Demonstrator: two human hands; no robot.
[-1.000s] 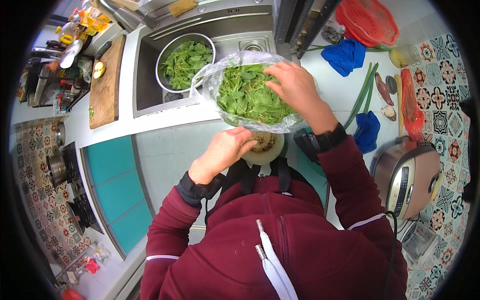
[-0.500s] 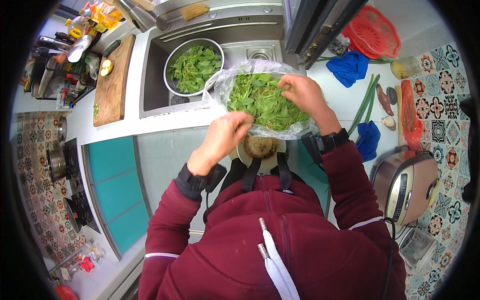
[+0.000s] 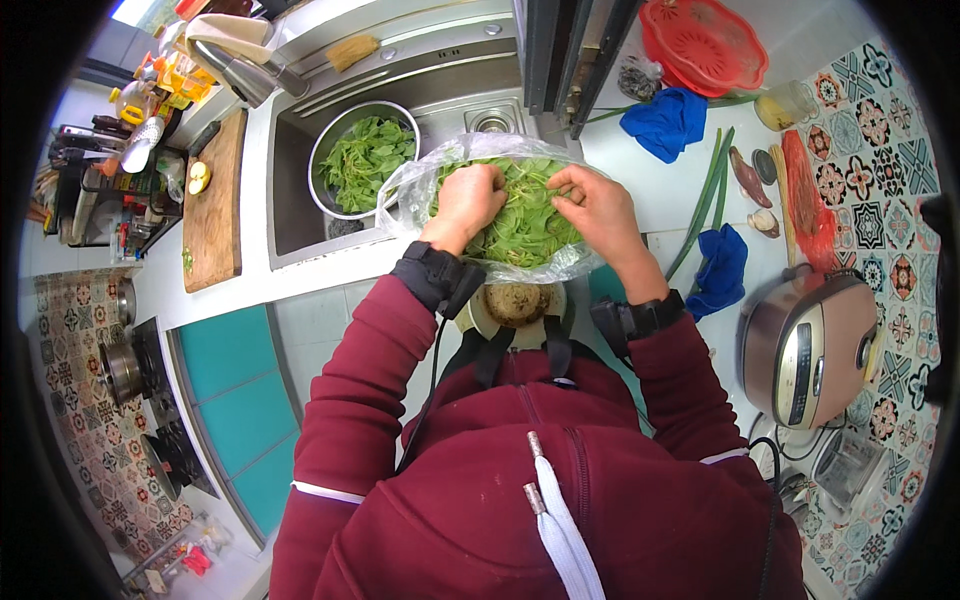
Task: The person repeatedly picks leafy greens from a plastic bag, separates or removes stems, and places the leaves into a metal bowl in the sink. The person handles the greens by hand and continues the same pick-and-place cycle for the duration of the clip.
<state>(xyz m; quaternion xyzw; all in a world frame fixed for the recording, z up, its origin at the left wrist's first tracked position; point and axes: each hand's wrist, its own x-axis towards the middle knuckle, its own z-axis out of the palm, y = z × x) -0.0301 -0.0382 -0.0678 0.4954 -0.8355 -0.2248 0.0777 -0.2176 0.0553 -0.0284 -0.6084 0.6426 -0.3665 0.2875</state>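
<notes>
A clear plastic bag [image 3: 408,178] lies spread at the sink's front edge, filled with leafy greens [image 3: 525,225]. Over its left side, my left hand [image 3: 468,205] is closed, its fingers curled down into the leaves; the fingertips are partly hidden. My right hand [image 3: 597,212] is at the bag's right side, thumb and fingers pinched together on the greens. Beyond the bag, in the sink, a round metal bowl [image 3: 318,160] holds more greens [image 3: 368,165]. Below the bag, a pale round container [image 3: 480,312] with brownish contents shows in front of my body.
The sink [image 3: 285,190] has a cutting board [image 3: 215,225] with a cut piece of produce to its left. At right are blue cloths [image 3: 668,122], green onions [image 3: 712,195], a red basket [image 3: 705,45] and a rice cooker [image 3: 810,350]. A dark frame [image 3: 570,60] juts in above the counter.
My left hand has moved up and onto the greens from the bag's near edge. My right hand stays at the right side, its fingers closer to the middle. The whole view has shifted slightly.
</notes>
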